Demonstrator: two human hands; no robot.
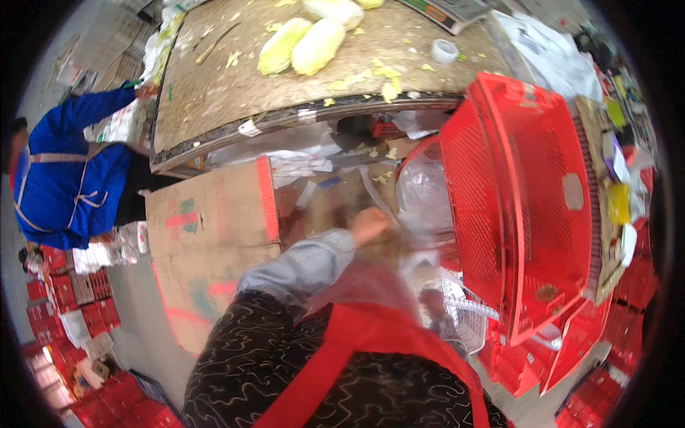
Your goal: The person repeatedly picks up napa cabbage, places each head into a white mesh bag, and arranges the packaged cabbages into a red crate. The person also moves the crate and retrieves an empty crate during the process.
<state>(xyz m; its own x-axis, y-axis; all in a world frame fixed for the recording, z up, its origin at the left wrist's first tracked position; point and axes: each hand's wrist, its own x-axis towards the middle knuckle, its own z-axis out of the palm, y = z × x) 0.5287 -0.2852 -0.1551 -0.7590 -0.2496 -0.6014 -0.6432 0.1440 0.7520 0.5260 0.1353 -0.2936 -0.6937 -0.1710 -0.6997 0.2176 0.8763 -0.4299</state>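
Observation:
My left hand (369, 225), at the end of a grey striped sleeve, reaches over the space in front of the wooden table (214, 93). Motion smears its fingers, so I cannot tell whether they hold anything. Close to the fingertips runs a pale narrow strip (378, 194); whether they touch is unclear. Just right of the hand is a clear plastic bag (426, 189), beside a stack of red plastic crates (492, 235). On the left, a cardboard box (207, 207) stands by my forearm. My right hand does not show.
Several pale napa cabbages (319, 46) lie on the tabletop among leaf scraps, with a knife (214, 44) and a tape roll (444, 51). A person in blue (71, 171) stands at the table's left side. More red crates (78, 299) are stacked at far left.

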